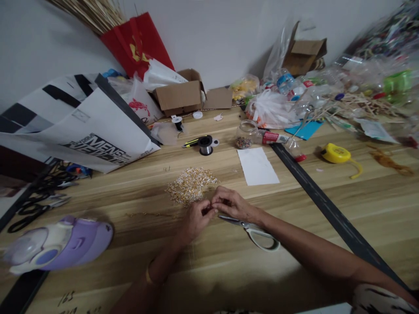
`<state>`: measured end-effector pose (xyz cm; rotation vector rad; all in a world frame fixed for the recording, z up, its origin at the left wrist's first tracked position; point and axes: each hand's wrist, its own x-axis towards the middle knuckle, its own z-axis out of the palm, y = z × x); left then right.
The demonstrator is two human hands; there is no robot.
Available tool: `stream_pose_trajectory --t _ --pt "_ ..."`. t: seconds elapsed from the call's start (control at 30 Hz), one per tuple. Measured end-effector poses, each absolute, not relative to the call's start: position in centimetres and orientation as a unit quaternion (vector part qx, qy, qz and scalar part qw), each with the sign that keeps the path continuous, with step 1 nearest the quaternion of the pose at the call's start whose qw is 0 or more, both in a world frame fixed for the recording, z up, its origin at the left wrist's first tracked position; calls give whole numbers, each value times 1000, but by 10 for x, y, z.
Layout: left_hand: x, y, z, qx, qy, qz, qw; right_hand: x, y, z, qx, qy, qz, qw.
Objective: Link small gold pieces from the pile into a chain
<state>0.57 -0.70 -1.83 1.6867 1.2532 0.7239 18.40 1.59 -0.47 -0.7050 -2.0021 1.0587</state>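
Observation:
My left hand point(197, 219) and my right hand point(233, 204) meet fingertip to fingertip over the wooden table, just in front of a pile of small gold and silver beads point(191, 185). Both hands are closed in a pinch. Whatever sits between the fingertips is too small to make out. A pair of scissors point(262, 237) with pale handles lies beneath my right wrist, its blades pointing left. To the left of my left hand, a thin gold beaded strand point(147, 214) stretches across the wood.
Behind the beads stand a wire spool point(205, 146) and a glass jar of beads point(246, 135), with white paper point(258, 166) nearby. A purple steamer-like appliance point(75, 240) lies left, near black scissors point(31, 213). A yellow tape measure point(336, 153) sits right; bags, boxes and bottles crowd the back.

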Motion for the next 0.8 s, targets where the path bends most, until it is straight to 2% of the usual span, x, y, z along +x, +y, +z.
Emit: stream_pose_trajectory --t 0.2,0.4,0.6,0.8 --pt "6 -6 -12 667 484 297 483 186 14 -5 -321 -758 361 438" --pt "7 -4 0 636 511 328 477 190 10 -4 -359 -742 288 488" --pt "7 0 5 605 516 331 508 187 11 -7 -282 -818 272 422" --pt "10 3 9 578 526 326 532 187 15 -13 -291 -826 281 392"
